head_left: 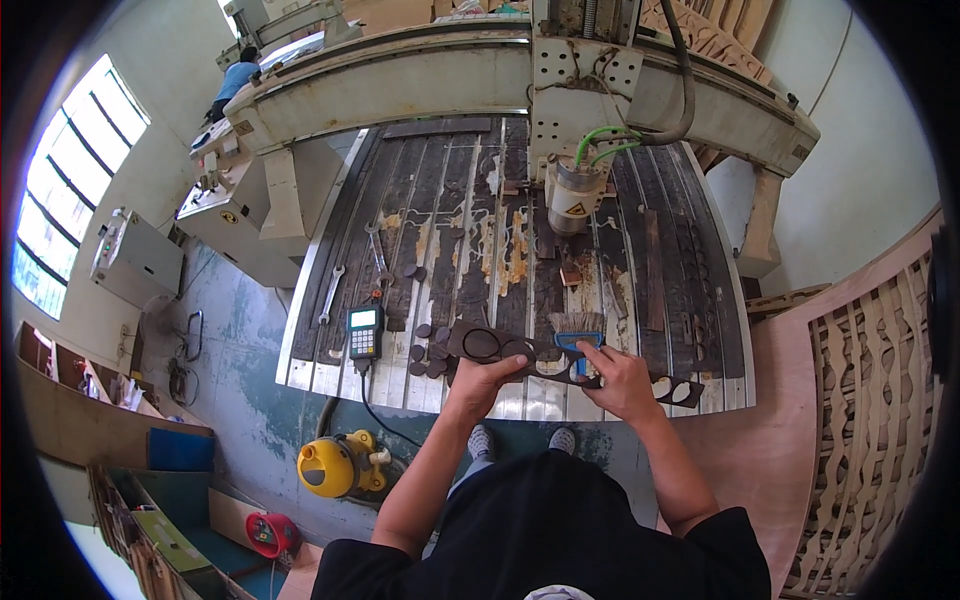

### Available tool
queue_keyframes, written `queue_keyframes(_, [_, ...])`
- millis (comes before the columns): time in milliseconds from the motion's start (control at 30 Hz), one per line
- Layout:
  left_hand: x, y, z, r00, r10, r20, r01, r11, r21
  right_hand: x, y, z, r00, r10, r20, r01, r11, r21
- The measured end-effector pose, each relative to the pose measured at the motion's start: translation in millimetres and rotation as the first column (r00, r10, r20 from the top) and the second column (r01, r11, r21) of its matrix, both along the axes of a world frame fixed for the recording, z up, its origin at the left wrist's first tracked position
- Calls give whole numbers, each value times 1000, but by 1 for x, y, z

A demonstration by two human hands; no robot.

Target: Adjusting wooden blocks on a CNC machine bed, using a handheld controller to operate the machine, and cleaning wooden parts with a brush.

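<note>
Both hands are busy here: the left hand [485,382] grips a long, dark brown wooden strip with a row of round holes [573,371], thumb laid along its upper face, while the right hand [622,384] grasps it farther along, the pierced end poking out beyond the knuckles. The strip is up over the near edge of the grooved, dark-and-silver machine bed [470,270], tilting down toward the right. Just beyond the right fingers sits a blue-handled brush with pale bristles [577,324]; whether a fingertip touches it, I can't tell. By the strip's left end, a cluster of small, dark, round wooden discs [418,353] lies scattered on the bed. Left of those, there's the dark handheld controller with a lit screen and keypad [364,333], its cable trailing off the edge, and beside it a silver metal wrench [331,294]. Over the far half hangs a silver cylindrical spindle with a yellow warning label [574,195], and down on the floor stands a yellow rounded machine [327,467].
</note>
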State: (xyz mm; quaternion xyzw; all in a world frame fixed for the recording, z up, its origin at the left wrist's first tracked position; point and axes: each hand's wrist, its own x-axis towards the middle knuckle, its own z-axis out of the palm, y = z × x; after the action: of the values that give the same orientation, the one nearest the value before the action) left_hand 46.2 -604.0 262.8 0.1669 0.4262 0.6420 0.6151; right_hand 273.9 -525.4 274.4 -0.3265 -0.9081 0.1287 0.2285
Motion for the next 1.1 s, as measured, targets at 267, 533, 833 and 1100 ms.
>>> queue_keyframes(267, [10, 3, -1, 989, 110, -95, -108, 994, 31, 2, -6, 7, 999, -22, 49, 21, 999, 25])
queue_keyframes(533, [5, 1, -8, 979, -5, 205, 10, 1000, -25, 11, 0, 2, 1000, -3, 3, 4, 999, -50])
queue_keyframes(833, [-8, 3, -24, 968, -87, 237, 115, 987, -109, 12, 1, -8, 998, 31, -60, -33, 999, -33])
queue_keyframes(1100, [0, 3, -13, 989, -58, 134, 62, 998, -31, 9, -3, -7, 1000, 5, 15, -3, 995, -97])
